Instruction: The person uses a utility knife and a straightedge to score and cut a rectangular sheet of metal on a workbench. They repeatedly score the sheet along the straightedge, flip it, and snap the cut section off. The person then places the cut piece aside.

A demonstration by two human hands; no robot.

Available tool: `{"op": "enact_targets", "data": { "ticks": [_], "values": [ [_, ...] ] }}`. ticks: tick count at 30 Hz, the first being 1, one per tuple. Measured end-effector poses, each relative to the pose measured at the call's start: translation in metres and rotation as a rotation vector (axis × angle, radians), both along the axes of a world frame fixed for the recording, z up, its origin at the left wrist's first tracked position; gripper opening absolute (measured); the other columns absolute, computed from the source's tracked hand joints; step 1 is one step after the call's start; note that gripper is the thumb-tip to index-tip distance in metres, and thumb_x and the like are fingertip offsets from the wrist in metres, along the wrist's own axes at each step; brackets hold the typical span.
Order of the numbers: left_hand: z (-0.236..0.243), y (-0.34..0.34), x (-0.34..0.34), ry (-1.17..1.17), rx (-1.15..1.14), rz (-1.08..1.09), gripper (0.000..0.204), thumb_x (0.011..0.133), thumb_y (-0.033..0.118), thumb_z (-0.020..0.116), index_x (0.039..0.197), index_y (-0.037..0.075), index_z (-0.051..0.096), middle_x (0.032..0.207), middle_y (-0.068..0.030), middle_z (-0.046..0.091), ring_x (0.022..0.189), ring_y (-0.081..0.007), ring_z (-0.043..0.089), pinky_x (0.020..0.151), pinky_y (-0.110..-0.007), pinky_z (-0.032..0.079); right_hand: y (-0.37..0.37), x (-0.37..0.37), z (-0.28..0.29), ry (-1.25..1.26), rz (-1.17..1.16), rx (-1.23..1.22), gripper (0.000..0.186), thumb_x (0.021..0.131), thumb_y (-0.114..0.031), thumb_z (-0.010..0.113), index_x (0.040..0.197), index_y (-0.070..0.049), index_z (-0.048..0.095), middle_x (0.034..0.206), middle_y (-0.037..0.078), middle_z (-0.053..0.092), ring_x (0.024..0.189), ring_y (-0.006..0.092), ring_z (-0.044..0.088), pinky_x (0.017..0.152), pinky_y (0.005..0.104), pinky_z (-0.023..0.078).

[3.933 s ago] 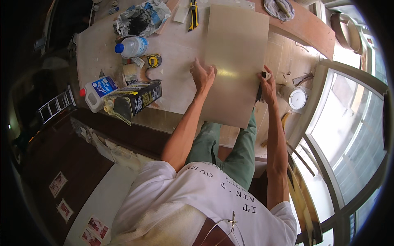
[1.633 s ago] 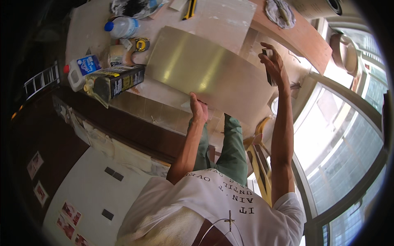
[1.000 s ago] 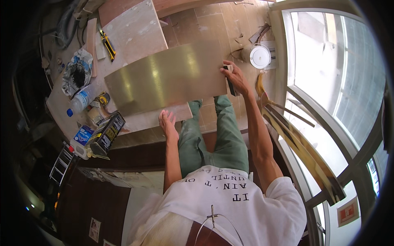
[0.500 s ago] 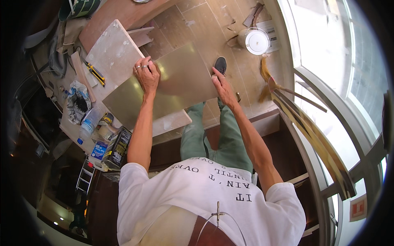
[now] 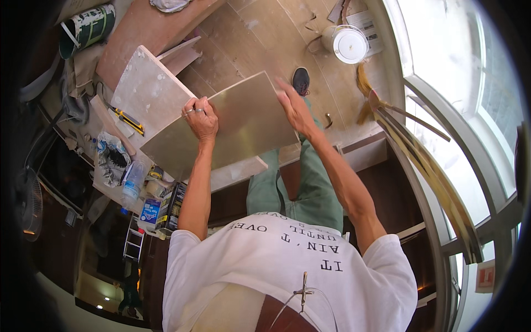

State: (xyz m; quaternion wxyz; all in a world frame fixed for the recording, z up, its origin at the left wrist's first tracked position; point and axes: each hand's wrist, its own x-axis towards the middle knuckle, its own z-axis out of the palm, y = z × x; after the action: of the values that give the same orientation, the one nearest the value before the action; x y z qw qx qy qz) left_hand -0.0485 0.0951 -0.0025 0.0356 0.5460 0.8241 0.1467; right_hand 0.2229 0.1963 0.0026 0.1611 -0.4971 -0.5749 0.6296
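A flat rectangular sheet [image 5: 243, 119] with a dull gold, metallic sheen lies tilted in front of me, its left part over a worktable. My left hand [image 5: 201, 117], with rings on it, is closed on the sheet's far edge, knuckles up. At the sheet's right end is my right hand [image 5: 296, 110], its fingers stretched out and slightly blurred; whether it touches the edge I cannot tell. A pale, stained board [image 5: 149, 83] rests beyond my left hand. Under the sheet's near side, the edge of another pale board [image 5: 238, 171] shows.
Left on the table lie a yellow-and-black utility knife [image 5: 128, 120], a plastic bottle [image 5: 133, 185], a blue packet [image 5: 150, 210] and a dark tin [image 5: 172, 206]. A white-lidded bucket [image 5: 349, 45] stands on the floor by the window, near a broom [image 5: 371, 99]. Far left is a green bucket [image 5: 87, 30].
The sheet's right end has swung nearer to me and its far corner is now sharply seen. My right hand has come off the sheet's face to its right end; my left keeps its hold.
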Motion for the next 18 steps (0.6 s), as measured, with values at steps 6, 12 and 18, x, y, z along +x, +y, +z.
{"op": "enact_targets", "data": {
  "ticks": [6, 12, 18],
  "values": [
    [-0.006, 0.002, -0.001, -0.033, 0.055, -0.023, 0.01, 0.092, 0.012, 0.064, 0.101, 0.012, 0.067, 0.101, -0.0082, 0.059, 0.097, -0.0313, 0.056, 0.089, -0.046, 0.044, 0.031, -0.023, 0.012, -0.032, -0.034, -0.106, 0.05, 0.106, -0.035, 0.045, 0.148, -0.009, 0.048, 0.144, 0.021, 0.054, 0.132, 0.0369, 0.052, 0.111, 0.0428, 0.038],
    [0.003, 0.008, 0.004, -0.002, 0.121, 0.023, 0.018, 0.091, 0.008, 0.065, 0.109, 0.011, 0.065, 0.107, -0.0085, 0.062, 0.101, -0.0297, 0.058, 0.091, -0.045, 0.042, 0.042, -0.034, 0.018, -0.005, -0.014, -0.075, 0.05, 0.108, -0.038, 0.043, 0.145, -0.006, 0.051, 0.137, 0.02, 0.059, 0.127, 0.0307, 0.055, 0.109, 0.037, 0.039],
    [0.014, 0.066, 0.034, -0.075, 0.155, -0.133, 0.027, 0.093, 0.014, 0.063, 0.12, 0.012, 0.062, 0.119, -0.0063, 0.062, 0.112, -0.0273, 0.058, 0.104, -0.048, 0.039, 0.054, -0.072, 0.021, 0.065, -0.03, -0.166, 0.055, 0.104, -0.037, 0.049, 0.146, -0.002, 0.047, 0.141, 0.022, 0.055, 0.13, 0.0347, 0.053, 0.11, 0.041, 0.039]
  ]
}}
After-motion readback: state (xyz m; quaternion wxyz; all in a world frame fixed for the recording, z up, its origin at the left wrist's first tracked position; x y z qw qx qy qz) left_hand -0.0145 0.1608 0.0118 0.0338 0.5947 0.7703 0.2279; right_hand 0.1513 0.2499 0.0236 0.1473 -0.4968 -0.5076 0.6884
